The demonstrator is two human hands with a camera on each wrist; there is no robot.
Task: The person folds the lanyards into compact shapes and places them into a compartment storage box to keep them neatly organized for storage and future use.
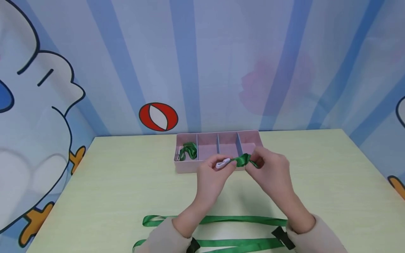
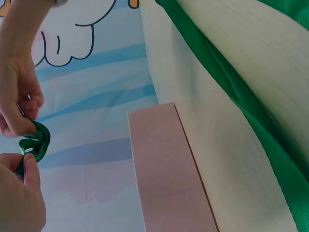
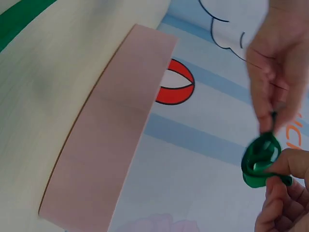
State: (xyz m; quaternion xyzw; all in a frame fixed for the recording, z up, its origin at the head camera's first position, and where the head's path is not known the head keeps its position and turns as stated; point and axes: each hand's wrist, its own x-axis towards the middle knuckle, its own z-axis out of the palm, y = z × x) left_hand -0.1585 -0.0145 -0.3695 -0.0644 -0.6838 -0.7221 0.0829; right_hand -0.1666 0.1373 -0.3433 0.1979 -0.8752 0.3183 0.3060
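Note:
Above the front of a pink divided box [image 1: 190, 167], both hands hold a bunched green satin lanyard [image 1: 242, 160] between them. My left hand [image 1: 212, 175] pinches its end at a white plastic-looking piece [image 1: 223, 163], which pokes out past the fingers. With thumb and fingers my right hand [image 1: 272, 172] grips the other side of the bundle. In the right wrist view the folded lanyard [image 3: 260, 159] forms a small loop between the hands. Another crumpled green lanyard [image 1: 189, 150] lies in the box's leftmost compartment.
Two more green lanyards stretch across the pale table [image 1: 95, 196] near its front: one lanyard [image 1: 240, 219] farther back, the other lanyard [image 1: 234, 243] closer, partly under the sleeves. The box stands near the back edge, before a patterned backdrop [image 1: 215, 70].

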